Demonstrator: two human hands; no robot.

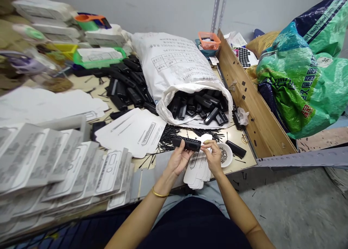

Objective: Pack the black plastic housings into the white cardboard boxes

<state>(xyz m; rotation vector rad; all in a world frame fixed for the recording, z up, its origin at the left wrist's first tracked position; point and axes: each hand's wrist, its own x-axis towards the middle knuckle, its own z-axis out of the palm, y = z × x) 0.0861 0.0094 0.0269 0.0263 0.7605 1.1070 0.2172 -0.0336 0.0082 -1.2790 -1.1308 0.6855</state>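
Observation:
My left hand (178,160) grips a long black plastic piece (187,143) just above the table's front edge. My right hand (213,157) is at the piece's right end, thumb and fingers pinched together there; what they pinch is too small to name. Beneath both hands lies a stack of white printed cards (196,171). A small white dish of tiny metal parts (225,154) sits right beside my right hand. Thin black rods (168,140) are scattered behind the hands.
A white sack (174,67) lies open toward me, spilling black plastic pieces (201,105). More black pieces (127,85) are heaped to its left. Fanned packaging cards (54,165) cover the left. A wooden divider (244,96) and green bags (301,78) stand on the right.

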